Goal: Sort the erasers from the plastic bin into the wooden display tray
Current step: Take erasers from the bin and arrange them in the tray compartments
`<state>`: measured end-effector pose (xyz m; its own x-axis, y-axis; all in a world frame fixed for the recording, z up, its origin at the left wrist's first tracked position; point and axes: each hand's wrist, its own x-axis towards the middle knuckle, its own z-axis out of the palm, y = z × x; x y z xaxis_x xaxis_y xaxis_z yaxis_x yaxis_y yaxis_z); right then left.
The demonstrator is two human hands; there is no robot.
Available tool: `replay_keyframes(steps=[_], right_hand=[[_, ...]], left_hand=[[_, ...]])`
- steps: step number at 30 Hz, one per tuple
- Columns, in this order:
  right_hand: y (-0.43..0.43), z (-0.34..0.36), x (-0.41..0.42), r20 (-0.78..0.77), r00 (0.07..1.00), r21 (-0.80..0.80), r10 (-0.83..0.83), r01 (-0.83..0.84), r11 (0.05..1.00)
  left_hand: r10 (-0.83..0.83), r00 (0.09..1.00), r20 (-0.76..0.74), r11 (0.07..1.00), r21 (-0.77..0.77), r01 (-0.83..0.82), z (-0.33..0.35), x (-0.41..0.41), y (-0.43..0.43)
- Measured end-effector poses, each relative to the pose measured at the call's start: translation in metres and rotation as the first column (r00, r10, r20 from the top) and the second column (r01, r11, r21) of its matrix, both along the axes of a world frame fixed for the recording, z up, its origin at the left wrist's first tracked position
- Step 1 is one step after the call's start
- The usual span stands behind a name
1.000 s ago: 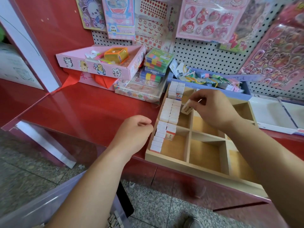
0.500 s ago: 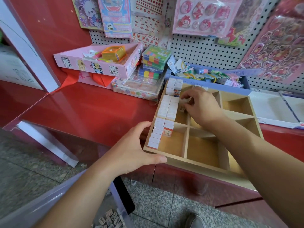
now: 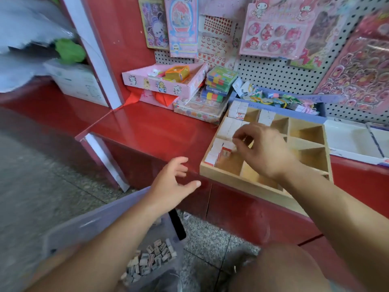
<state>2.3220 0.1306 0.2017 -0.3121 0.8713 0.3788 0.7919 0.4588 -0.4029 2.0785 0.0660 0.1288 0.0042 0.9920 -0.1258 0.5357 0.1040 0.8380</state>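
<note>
**Right hand is seating an eraser in the tray's left column while the left hand is hovering empty.**
The right hand [image 3: 263, 152] is working over the wooden display tray [image 3: 227, 178], fingertips [image 3: 237, 142] curled and apparently pinching a white eraser [image 3: 231, 147] beside the packed row [image 3: 229, 123]; blur is hiding the exact grip. Setting it upright and flush with its neighbours looks wisest. The left hand [image 3: 172, 182] is hanging spread above the plastic bin [image 3: 94, 226], loose erasers [image 3: 151, 260] lying below its forearm. Beyond the right fingertips, colourful packs [image 3: 221, 81] are crowding the tray's far corner without blocking the compartments.
</note>
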Motion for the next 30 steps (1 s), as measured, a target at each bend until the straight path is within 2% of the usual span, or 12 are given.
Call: replay_keyframes(steps=[4, 7, 11, 13, 18, 20, 22, 25, 27, 30], right_hand=[[-0.032, 0.009, -0.046, -0.039, 0.981, -0.072, 0.191, -0.194, 0.978], [-0.054, 0.004, -0.088, 0.012, 0.935, -0.134, 0.354, -0.349, 0.927], [-0.077, -0.014, -0.143, 0.096, 0.830, -0.282, 0.549, -0.507, 0.815], [-0.081, -0.030, -0.169, 0.162, 0.771, -0.362, 0.616, -0.535, 0.764], [-0.070, -0.098, -0.235, 0.296, 0.645, -0.536, 0.705, -0.498, 0.681], [-0.059, -0.134, -0.260, 0.316, 0.625, -0.566, 0.714, -0.480, 0.670], [-0.048, -0.166, -0.284, 0.331, 0.634, -0.553, 0.699, -0.470, 0.688], [-0.026, -0.213, -0.318, 0.380, 0.627, -0.474, 0.681, -0.500, 0.725], [-0.009, -0.239, -0.337, 0.418, 0.604, -0.444, 0.679, -0.516, 0.732], [0.018, -0.272, -0.352, 0.470, 0.493, -0.484, 0.732, -0.550, 0.681]], left_hand=[[0.099, 0.995, 0.000, 0.979, -0.180, -0.097, -0.021, -0.050, -0.066], [0.250, 0.967, -0.044, 0.944, -0.210, -0.254, -0.034, -0.090, -0.107], [0.446, 0.892, -0.075, 0.853, -0.265, -0.449, -0.057, -0.131, -0.152], [0.533, 0.841, -0.093, 0.787, -0.312, -0.533, -0.078, -0.146, -0.168], [0.697, 0.717, -0.007, 0.631, -0.468, -0.619, -0.149, -0.174, -0.185], [0.768, 0.639, 0.034, 0.562, -0.514, -0.648, -0.179, -0.184, -0.181], [0.848, 0.525, 0.078, 0.466, -0.582, -0.666, -0.211, -0.194, -0.173], [0.946, 0.266, 0.184, 0.317, -0.690, -0.650, -0.263, -0.210, -0.159], [0.980, 0.111, 0.166, 0.198, -0.721, -0.664, -0.290, -0.219, -0.147], [0.994, -0.024, 0.109, 0.058, -0.687, -0.725, -0.321, -0.233, -0.120]])
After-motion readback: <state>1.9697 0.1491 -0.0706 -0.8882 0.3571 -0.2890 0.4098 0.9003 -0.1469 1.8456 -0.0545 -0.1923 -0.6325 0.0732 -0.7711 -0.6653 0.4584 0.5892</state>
